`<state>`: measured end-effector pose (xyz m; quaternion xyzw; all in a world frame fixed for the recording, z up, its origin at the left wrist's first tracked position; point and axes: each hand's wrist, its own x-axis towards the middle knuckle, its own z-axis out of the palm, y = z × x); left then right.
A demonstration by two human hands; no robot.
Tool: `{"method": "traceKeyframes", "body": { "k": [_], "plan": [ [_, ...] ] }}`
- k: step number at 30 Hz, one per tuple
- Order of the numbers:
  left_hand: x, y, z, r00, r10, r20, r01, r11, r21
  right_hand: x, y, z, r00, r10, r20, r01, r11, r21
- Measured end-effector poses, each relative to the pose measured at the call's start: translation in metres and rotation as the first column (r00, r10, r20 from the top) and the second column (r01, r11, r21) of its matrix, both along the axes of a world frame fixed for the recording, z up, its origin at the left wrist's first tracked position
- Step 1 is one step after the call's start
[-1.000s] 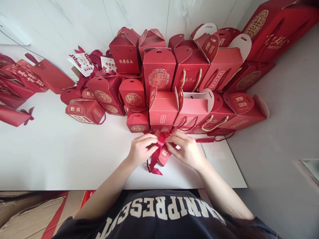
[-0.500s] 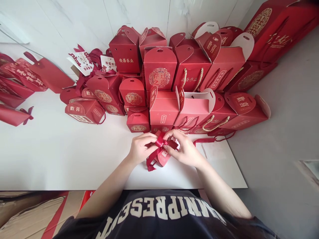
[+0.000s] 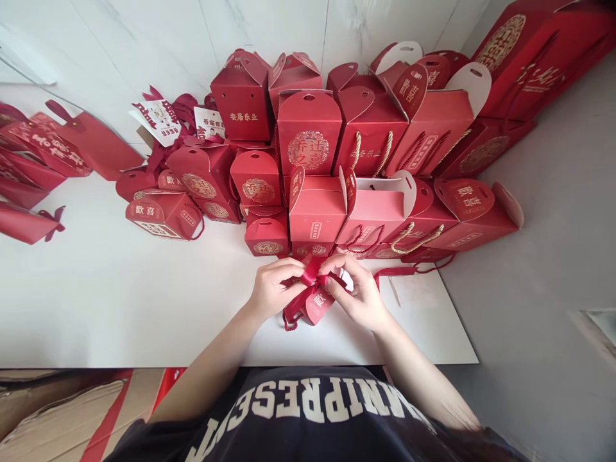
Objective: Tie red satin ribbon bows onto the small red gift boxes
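Note:
A small red gift box (image 3: pixel 319 307) with pale lettering rests on the white table close to my body. Across its top lies a glossy red ribbon (image 3: pixel 310 272), looped and knotted. My left hand (image 3: pixel 274 289) pinches the ribbon's loop between thumb and fingers. From the other side, my right hand (image 3: pixel 355 289) has its thumb and forefinger closed on the ribbon beside the knot. A ribbon tail and a twisted red cord hang at the box's lower left. Part of the box is hidden under the ribbon and hands.
Stacked red gift boxes (image 3: pixel 312 199) stand just behind my hands, against the tiled wall. More red packages (image 3: pixel 29 218) lie at the far left of the white table (image 3: pixel 144 308). A grey wall (image 3: pixel 543 276) bounds the right side; cardboard (image 3: pixel 52 417) sits below the front edge.
The ribbon's loop has shifted slightly, and its tail at lower left now hangs less far out. My right hand has moved a little; the left stays nearly in place.

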<state>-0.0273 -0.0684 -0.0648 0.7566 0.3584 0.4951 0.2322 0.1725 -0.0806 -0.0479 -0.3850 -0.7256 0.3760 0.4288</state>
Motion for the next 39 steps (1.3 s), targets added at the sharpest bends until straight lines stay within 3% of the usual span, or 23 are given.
{"method": "traceKeyframes", "body": {
  "k": [5, 10, 13, 16, 19, 23, 26, 29, 33, 36, 39],
  "plan": [
    [-0.001, 0.001, -0.001, 1.000, -0.002, -0.013, 0.002, 1.000, -0.002, 0.002, -0.002, -0.001, 0.999, 0.027, 0.043, -0.025, 0.999, -0.048],
    [-0.002, 0.002, -0.002, 0.999, -0.035, -0.028, 0.034, 0.999, -0.027, 0.010, 0.005, -0.003, 0.957, 0.113, -0.267, -0.189, 0.942, -0.277],
    [-0.003, 0.003, -0.003, 0.999, -0.028, -0.025, 0.027, 0.999, -0.033, 0.014, 0.008, 0.000, 0.899, 0.146, -0.412, -0.302, 0.889, -0.344],
    [-0.003, 0.003, -0.004, 0.999, -0.033, -0.025, 0.032, 0.999, -0.036, 0.020, 0.008, 0.008, 0.873, 0.173, -0.456, -0.364, 0.854, -0.372],
    [-0.004, 0.004, -0.004, 0.999, -0.043, -0.028, 0.041, 0.998, -0.046, 0.037, 0.003, 0.019, 0.898, 0.170, -0.405, -0.336, 0.861, -0.383],
    [-0.005, 0.004, -0.005, 0.999, -0.047, -0.020, 0.047, 0.998, -0.043, 0.077, -0.005, 0.035, 0.941, 0.064, -0.331, -0.213, 0.875, -0.436],
    [-0.006, 0.005, -0.006, 0.998, -0.063, -0.019, 0.062, 0.998, -0.033, 0.093, -0.005, 0.039, 0.990, 0.057, -0.132, -0.123, 0.812, -0.571],
    [-0.006, 0.004, -0.007, 0.997, -0.073, -0.030, 0.072, 0.997, -0.019, 0.082, 0.001, 0.032, 0.990, 0.139, 0.037, -0.079, 0.743, -0.664],
    [-0.006, 0.003, -0.006, 0.997, -0.068, -0.046, 0.069, 0.998, 0.010, 0.048, 0.002, 0.023, 0.986, 0.167, -0.016, -0.131, 0.709, -0.693],
    [-0.006, 0.001, -0.005, 0.997, -0.048, -0.064, 0.049, 0.999, 0.017, 0.030, -0.004, 0.025, 0.993, 0.078, 0.093, 0.005, 0.742, -0.671],
    [-0.005, 0.000, -0.004, 0.996, -0.016, -0.093, 0.019, 0.999, 0.030, 0.022, -0.010, 0.032, 0.959, 0.009, 0.282, 0.156, 0.814, -0.559]
  ]
}}
